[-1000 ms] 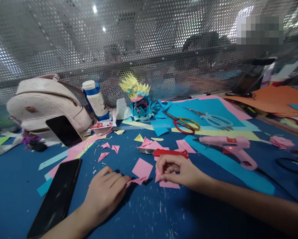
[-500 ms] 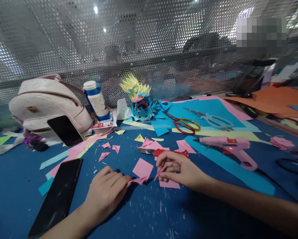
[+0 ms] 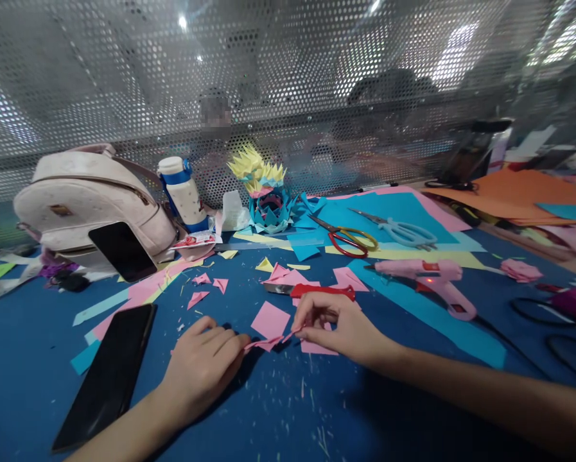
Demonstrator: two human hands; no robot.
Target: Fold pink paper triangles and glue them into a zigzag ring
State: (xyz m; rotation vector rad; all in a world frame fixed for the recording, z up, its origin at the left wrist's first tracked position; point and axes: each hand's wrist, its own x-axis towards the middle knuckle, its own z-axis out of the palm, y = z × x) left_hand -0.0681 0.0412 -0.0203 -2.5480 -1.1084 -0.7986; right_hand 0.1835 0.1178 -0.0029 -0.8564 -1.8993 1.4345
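Left hand clamps one end of the folded pink strip, located above the blue table; right hand pinches a pink piece at the strip's opposite end.

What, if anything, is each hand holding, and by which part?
The left hand holds the folded pink strip by its left end; the right hand pinches the small pink piece by its right end, at the fingertips.
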